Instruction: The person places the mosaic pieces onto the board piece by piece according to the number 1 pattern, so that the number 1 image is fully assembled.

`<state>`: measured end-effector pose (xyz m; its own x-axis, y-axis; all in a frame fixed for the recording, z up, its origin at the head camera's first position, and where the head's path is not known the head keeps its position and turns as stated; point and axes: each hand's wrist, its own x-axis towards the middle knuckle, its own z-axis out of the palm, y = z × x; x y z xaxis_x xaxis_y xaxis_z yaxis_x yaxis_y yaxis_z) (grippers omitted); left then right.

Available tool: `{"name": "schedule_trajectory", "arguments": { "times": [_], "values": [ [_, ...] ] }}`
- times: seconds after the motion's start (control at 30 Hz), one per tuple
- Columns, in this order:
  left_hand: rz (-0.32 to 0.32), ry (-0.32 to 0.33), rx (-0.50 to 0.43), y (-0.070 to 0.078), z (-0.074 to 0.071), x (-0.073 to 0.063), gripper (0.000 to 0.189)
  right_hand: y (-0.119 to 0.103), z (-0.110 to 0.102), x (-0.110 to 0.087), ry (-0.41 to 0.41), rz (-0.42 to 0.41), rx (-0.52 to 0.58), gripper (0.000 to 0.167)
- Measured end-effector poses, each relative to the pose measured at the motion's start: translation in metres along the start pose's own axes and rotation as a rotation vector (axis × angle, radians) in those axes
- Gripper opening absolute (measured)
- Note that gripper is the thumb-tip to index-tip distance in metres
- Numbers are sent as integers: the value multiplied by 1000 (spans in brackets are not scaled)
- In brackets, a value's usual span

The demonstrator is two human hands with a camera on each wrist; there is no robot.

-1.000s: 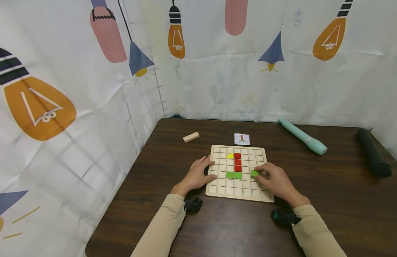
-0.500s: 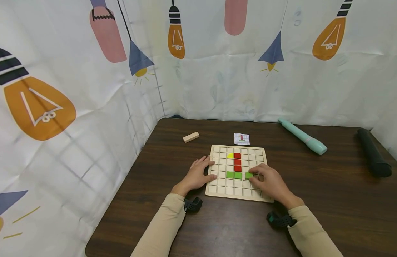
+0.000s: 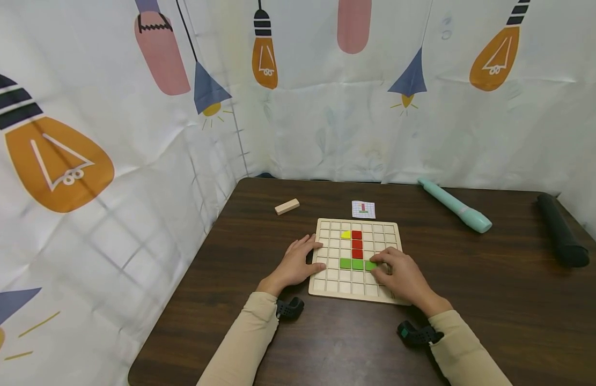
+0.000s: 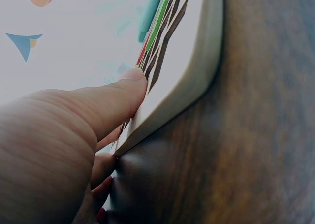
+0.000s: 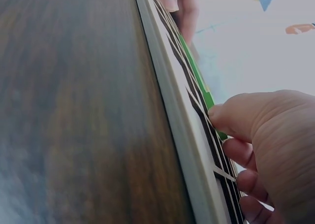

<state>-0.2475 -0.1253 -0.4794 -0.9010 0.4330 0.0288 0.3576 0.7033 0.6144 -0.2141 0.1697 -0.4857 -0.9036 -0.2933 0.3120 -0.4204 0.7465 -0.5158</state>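
Observation:
A pale wooden grid board (image 3: 333, 286) lies flat on the dark table. My left hand (image 3: 293, 264) rests at its left edge. In the left wrist view the thumb (image 4: 118, 98) lies on the board's top, with the other fingers beside the edge. My right hand (image 3: 403, 274) pinches a green square tile (image 3: 369, 265) between thumb and fingertips, at the right end of a row with two other green tiles (image 3: 352, 264). Above that row stands a column of red tiles (image 3: 357, 244); a yellow triangular tile (image 3: 346, 235) sits left of its top.
Behind the board lies a small printed pattern card (image 3: 363, 209). A wooden block (image 3: 287, 206) is at the back left. A mint-green tube-shaped object (image 3: 454, 205) and a black cylinder (image 3: 562, 230) lie on the right. A patterned curtain (image 3: 322, 118) hangs behind the table (image 3: 220, 268).
My right hand has slid the green tile leftward across the board, up beside the other two green tiles. My left hand has stayed in place.

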Motion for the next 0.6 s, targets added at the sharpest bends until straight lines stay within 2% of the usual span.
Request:
{"name": "schedule_trajectory", "arguments": {
  "times": [0.6],
  "values": [
    [-5,-15,2,-1,-1,0,57,-1,1,1,14,-5,14,21]
  ]
}}
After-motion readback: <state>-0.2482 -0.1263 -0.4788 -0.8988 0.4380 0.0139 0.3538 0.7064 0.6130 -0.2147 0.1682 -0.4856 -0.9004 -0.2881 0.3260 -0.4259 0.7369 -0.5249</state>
